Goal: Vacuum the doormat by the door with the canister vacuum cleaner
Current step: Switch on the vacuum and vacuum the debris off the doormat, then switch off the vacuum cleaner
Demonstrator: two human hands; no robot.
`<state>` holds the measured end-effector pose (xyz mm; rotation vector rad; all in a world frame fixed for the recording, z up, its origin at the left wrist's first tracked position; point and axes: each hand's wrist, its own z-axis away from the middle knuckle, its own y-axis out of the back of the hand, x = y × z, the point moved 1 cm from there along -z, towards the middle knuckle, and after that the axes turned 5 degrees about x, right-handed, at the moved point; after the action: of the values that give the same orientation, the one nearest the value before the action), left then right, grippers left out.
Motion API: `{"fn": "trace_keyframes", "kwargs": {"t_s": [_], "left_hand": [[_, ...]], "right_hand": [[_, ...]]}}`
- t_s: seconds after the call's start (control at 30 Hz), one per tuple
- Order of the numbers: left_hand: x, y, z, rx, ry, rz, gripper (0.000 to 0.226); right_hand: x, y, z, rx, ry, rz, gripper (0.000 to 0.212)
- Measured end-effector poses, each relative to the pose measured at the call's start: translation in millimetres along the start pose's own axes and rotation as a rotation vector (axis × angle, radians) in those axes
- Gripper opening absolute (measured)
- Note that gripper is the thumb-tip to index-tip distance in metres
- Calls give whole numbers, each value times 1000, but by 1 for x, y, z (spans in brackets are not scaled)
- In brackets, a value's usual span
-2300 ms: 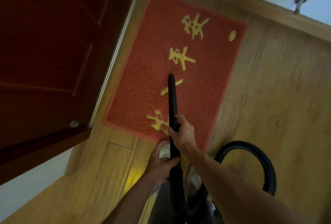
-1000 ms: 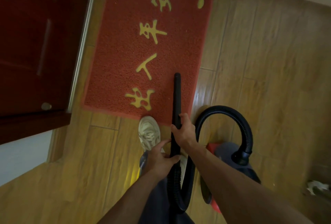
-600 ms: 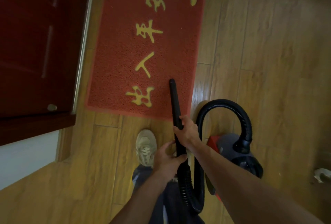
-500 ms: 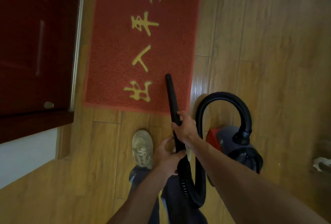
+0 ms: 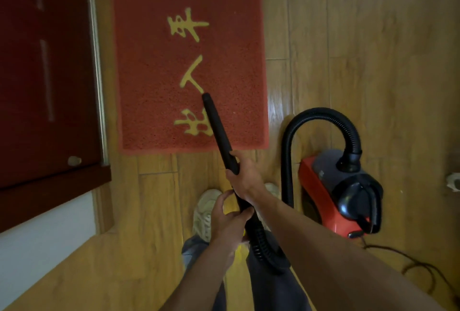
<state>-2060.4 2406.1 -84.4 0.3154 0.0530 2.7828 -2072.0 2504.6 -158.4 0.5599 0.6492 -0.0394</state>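
Head view: left hand (image 5: 226,221), right hand (image 5: 245,176) fingers (image 5: 244,212) clamp wand (image 5: 219,129), tip inside doormat (image 5: 149,74) edges.

Doormat (image 5: 154,86): far end, beyond the fingers (image 5: 245,212), was cut by the top edge. Shoe (image 5: 273,187) right of them lay mostly hidden under forearm (image 5: 323,248). Far-right pale object (image 5: 453,182) was cropped, unidentifiable.

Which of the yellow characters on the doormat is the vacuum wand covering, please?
The character closest to the doormat's near edge (doormat): the wand hides its right side. Its tip only reaches the two-stroke character beyond, and the farther two are uncovered.
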Motion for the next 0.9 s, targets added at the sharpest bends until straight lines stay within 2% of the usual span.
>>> {"fn": "trace_keyframes", "kwargs": {"t_s": [0.2,0.33,0.43,0.6,0.73,0.83,0.9], "left_hand": [[20,12,3,4,-185,-104,50],[33,5,5,-32,-408,-194,51],[42,-8,13,-82,-679,-382,56],[40,-43,30,-197,-1057,-677,61],[33,-79,43,-273,-1375,-914,54],[16,-103,50,-380,-1502,-1099,51],[0,-116,57,-483,-1522,-1214,52]], "right_hand": [[-26,2,6,189,106,-120,45],[-44,28,10,397,169,-274,46],[-48,63,21,523,170,-440,45],[-33,129,60,760,114,-704,47],[1,165,100,990,22,-900,45],[36,180,131,1170,-95,-1070,43],[61,183,152,1275,-187,-1182,39]]}}
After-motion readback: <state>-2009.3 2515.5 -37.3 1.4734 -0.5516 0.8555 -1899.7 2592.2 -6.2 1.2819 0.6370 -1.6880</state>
